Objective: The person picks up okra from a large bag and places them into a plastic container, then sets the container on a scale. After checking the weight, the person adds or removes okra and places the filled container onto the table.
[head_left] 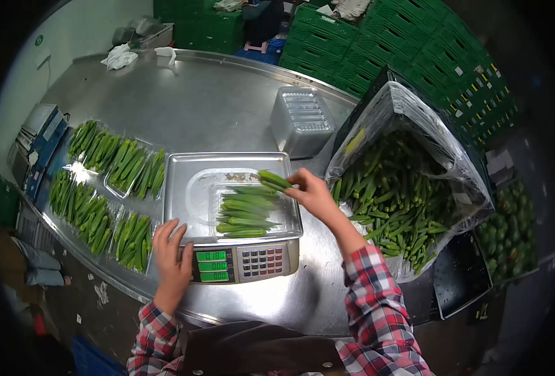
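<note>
My right hand [313,194] pinches a few okra pods [274,180] over the back right of a clear plastic tray. That tray sits on the steel pan [183,169] of a digital scale and holds a row of okra [246,213], slightly blurred. At the scale's front left corner is my left hand [173,257], its fingers apart and nothing in them. Green digits glow on the scale's display [213,266], beside a keypad [262,260]. To the right, loose okra [396,194] fills a crate lined with clear plastic [409,97].
Several filled okra trays [92,213] stand left of the scale. Behind it rises a stack of empty clear trays [304,119]. Green crates [403,50] line the back right, and a crate of dark green produce [512,232] is at far right. People are partly visible beyond the steel table [190,94].
</note>
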Demonstrator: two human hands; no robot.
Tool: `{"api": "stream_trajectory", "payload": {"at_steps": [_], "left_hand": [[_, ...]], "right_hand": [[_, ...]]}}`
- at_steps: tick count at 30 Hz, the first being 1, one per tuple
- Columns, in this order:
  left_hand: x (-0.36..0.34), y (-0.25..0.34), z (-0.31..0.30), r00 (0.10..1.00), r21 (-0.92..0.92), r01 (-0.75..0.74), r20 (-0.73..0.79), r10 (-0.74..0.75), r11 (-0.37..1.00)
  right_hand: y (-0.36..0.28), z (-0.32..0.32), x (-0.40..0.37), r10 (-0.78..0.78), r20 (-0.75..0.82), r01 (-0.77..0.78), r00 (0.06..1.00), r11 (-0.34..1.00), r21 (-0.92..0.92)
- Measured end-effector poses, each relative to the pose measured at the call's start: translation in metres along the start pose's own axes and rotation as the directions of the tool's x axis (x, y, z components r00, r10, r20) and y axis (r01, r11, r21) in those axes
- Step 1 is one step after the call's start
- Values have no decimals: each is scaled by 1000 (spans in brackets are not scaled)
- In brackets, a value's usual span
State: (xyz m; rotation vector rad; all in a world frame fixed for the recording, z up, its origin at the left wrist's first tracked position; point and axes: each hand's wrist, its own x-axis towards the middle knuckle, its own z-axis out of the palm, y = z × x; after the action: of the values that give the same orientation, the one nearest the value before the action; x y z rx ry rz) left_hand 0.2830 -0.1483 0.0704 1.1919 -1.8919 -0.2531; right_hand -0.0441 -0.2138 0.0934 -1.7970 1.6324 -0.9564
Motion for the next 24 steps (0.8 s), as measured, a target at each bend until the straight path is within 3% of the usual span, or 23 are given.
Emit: {"api": "stream_trajectory", "payload": {"at_steps": [3, 6, 9, 11, 14, 21, 24], "left_hand": [[-18, -7, -17, 996, 8, 90, -12, -90, 996], [-27, -11, -25, 986, 9, 162, -34, -162, 987], [-34, -15, -27, 976, -13, 209, -55, -210, 978], [-35, -15, -26, 972, -13, 228, -60, -228, 974], [-33, -14, -20, 968, -28, 243, -49, -244, 970], [-31, -7, -12, 986, -71, 162, -39, -165, 984], [-34, -7, -19, 981, -47, 188, -33, -189, 981]], "right_hand": [[3, 32, 25, -12, 165, 18, 986, 999, -37], [4, 40, 27, 0, 135, 3, 991, 1000, -24], [-3, 17, 18, 214, 55, -221, 975, 957, 187], [11, -2, 4, 135, -32, -127, 990, 976, 175], [23, -22, -24, 142, -112, -84, 984, 908, 411], [28, -32, -63, 301, -125, -232, 945, 891, 390], [31, -23, -57, 250, -188, -205, 950, 952, 227]]}}
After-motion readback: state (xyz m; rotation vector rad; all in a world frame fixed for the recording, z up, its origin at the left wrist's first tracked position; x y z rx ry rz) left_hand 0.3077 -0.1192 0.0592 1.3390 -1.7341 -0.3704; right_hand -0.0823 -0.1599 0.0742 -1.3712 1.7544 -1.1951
